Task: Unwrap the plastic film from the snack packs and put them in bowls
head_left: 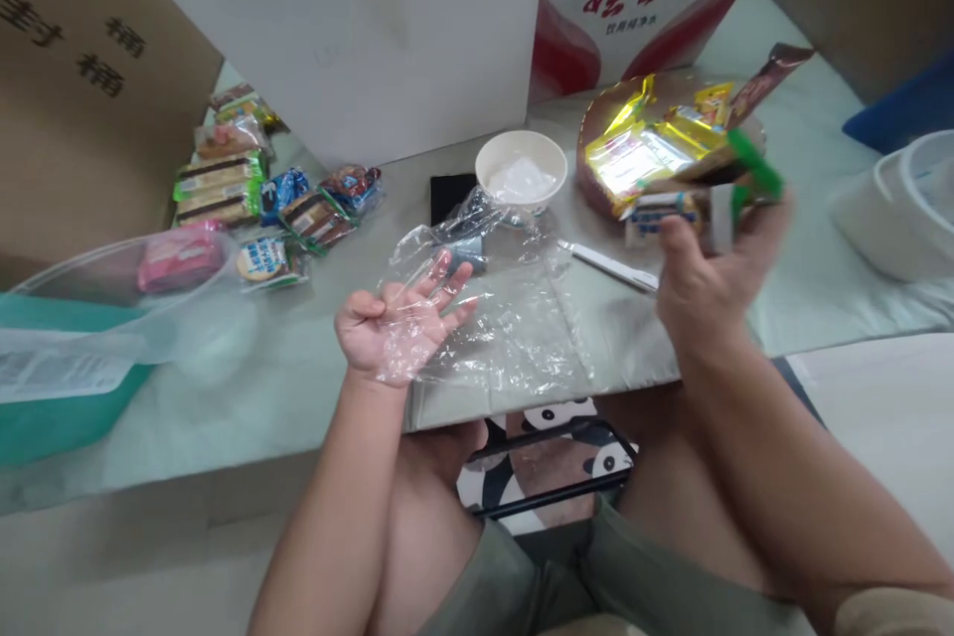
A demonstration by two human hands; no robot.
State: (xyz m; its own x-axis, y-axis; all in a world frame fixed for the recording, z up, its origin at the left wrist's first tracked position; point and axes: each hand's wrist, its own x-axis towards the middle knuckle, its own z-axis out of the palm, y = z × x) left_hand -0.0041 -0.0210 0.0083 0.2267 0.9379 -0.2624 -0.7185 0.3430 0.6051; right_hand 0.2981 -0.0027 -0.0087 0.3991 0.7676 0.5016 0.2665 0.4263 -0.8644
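My left hand (402, 323) is palm up over the front of the table, four fingers spread inside or under a clear plastic bag (522, 318). Its thumb rests at the bag's edge, holding it. The crinkled bag stretches right across the cloth. My right hand (708, 278), blurred, grips several packaged snacks (693, 199) with green, brown and white wrappers, just in front of a round brown basket (592, 184). Yellow shiny packets (641, 154) and a long brown packet (771, 79) lie in that basket. Below the right hand is a white box cutter (611, 266).
A white bowl (522, 169) holding white material stands behind the bag, beside a black flat object (451, 199). Several wrapped snacks (220, 189) lie at left, near a clear-rimmed green container (67, 407). Large boxes (358, 50) line the back; a white bucket (894, 209) stands right.
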